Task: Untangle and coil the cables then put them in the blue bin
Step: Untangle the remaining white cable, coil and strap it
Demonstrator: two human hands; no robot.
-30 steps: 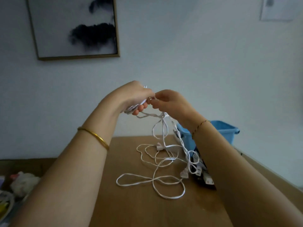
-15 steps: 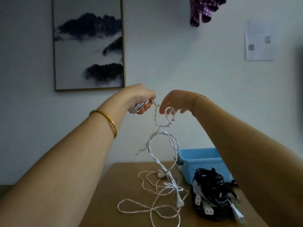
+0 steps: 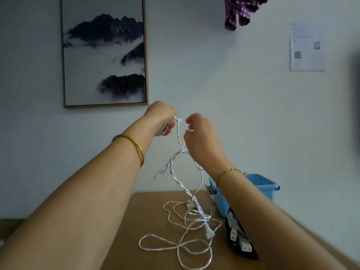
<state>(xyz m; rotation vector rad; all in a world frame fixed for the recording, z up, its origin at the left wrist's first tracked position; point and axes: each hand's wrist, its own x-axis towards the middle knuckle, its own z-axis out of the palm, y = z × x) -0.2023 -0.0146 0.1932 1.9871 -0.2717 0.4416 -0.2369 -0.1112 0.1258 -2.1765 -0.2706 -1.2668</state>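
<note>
White cable (image 3: 209,233) lies mostly in loose loops on the table (image 3: 146,221), with a twisted strand rising to the hands. Black bundle (image 3: 236,236) sits just beside the bin (image 3: 266,187), not in it. Left hand (image 3: 161,117) grips a few gathered turns. Right hand (image 3: 200,137) has half-curled fingers by the strand; can't tell if it pinches. Judged early: untangling underway, coiling barely begun, binning left.

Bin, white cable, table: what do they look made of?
Bin: probably moulded plastic; even blue colour, slight sheen, rolled rim.
Cable: white plastic-jacketed wire, seemingly twisted strands, matte; it hangs and lies in limp loops.
Table: wood or wood-look laminate, matte brown; the grain is too blurred to tell which.
</note>
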